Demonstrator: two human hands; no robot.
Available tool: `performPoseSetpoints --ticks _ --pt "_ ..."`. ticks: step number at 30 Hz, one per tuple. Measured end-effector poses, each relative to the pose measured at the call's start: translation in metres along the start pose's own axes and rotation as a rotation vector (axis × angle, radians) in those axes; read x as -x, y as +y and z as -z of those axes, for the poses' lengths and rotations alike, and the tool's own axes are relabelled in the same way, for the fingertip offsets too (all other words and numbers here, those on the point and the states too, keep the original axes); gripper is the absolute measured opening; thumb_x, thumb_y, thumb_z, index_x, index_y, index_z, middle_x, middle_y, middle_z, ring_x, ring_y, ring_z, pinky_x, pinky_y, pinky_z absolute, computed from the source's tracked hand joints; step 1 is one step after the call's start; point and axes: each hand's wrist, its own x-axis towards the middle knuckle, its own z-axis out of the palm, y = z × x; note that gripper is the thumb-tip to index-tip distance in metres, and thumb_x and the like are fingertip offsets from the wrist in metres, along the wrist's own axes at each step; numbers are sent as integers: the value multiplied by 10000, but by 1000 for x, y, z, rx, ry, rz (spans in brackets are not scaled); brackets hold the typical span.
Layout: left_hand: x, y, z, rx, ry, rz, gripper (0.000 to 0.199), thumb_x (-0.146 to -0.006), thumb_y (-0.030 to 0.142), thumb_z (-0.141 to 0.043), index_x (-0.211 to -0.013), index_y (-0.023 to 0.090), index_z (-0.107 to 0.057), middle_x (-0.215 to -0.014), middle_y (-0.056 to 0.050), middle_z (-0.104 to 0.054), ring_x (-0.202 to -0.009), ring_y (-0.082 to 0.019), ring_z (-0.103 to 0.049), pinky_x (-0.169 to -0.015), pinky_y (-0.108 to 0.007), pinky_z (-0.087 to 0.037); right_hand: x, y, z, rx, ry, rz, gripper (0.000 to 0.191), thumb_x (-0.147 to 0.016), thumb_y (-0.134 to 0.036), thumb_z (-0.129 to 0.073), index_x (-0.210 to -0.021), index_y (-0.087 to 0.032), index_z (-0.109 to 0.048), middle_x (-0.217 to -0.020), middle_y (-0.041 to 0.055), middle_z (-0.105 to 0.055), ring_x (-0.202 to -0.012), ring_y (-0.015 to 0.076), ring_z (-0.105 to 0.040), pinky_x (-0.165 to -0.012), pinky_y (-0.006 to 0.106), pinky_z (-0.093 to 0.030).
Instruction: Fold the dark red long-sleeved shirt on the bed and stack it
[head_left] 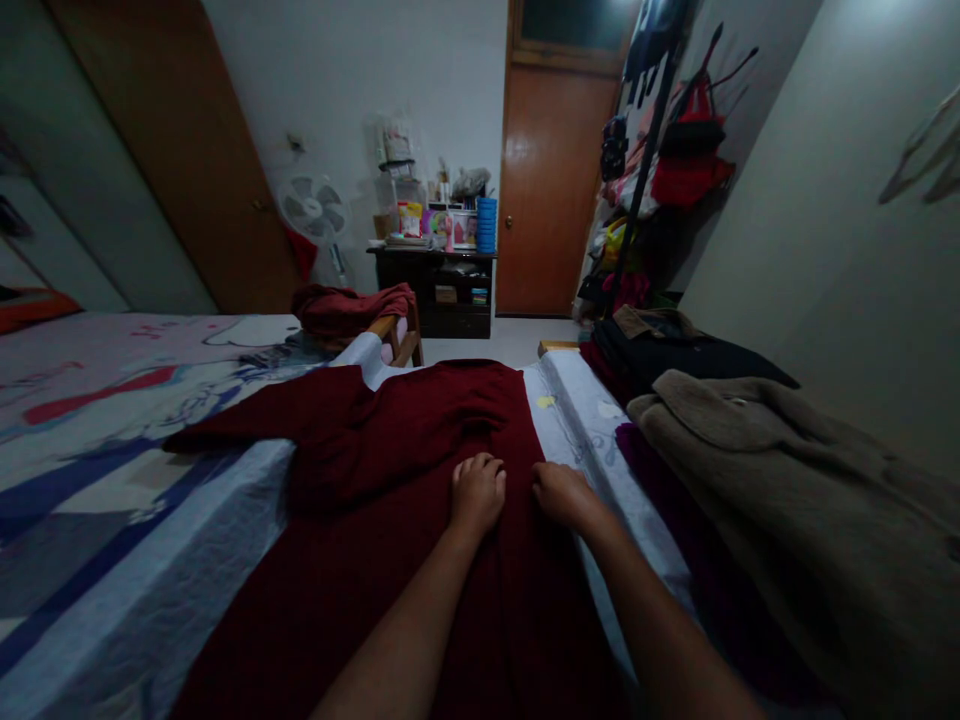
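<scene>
A dark red garment [360,560] lies spread over the light-coloured bedding, with one sleeve [262,410] stretched out to the left and its collar end at the far side. My left hand [478,492] rests on the middle of the garment, its fingers curled and bent together against the cloth; whether cloth is pinched under them is hidden. At the garment's right edge, my right hand [561,492] has its fingers curled down onto the cloth, closed on that edge.
A brown coat [780,470] and dark folded clothes [675,350] are piled on the right. Patterned bedding [187,370] covers the left. Beyond stand a wooden chair [409,345] with reddish cloth [349,308], a dark cabinet [427,325], a fan [315,208] and a door [555,190].
</scene>
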Motion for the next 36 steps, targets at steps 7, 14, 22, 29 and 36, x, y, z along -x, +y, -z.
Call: performPoseSetpoints --ticks 7,14,22,29,36 --pt "-6 -12 9 141 -112 -5 322 -880 130 -469 -1106 258 -659 -1178 -34 -650 -1105 -201 -544 -950 -354 -388 -87 -22 -1 -145 214 30 330 -885 -106 -400 -1088 -174 -650 -1066 87 -681 -986 172 -612 -836 241 -399" --pt "-27 -30 14 778 41 326 390 -825 73 -460 -1179 175 -587 -1199 -116 -608 -1099 -200 -587 -1018 -376 -414 -109 -32 -46 -152 313 31 357 -898 -133 -434 -1196 -197 -622 -1145 95 -614 -1048 211 -534 -881 292 -389" --pt "-35 -38 41 1722 16 864 817 -795 19 -516 -1464 346 -180 -1029 -64 -597 -863 -141 -696 -829 -294 -540 -112 -24 -65 -205 383 82 352 -894 -145 -452 -1172 -237 -647 -1140 82 -596 -1033 218 -508 -892 315 -391" --pt "-40 -32 40 1725 341 908 780 -751 -26 -492 -1400 375 -330 -1018 -12 -533 -870 -62 -623 -948 -298 -493 -119 -12 -69 -368 359 118 319 -864 -142 -483 -1115 -226 -661 -1161 61 -614 -1075 209 -515 -952 319 -386" --pt "-38 -42 25 1405 373 730 725 -782 75 -509 -1432 313 -295 -1303 -70 -493 -1162 -129 -545 -1011 -288 -440 -120 -9 -66 -425 322 94 374 -866 -150 -475 -1213 -209 -601 -1181 57 -631 -1106 204 -517 -966 314 -375"
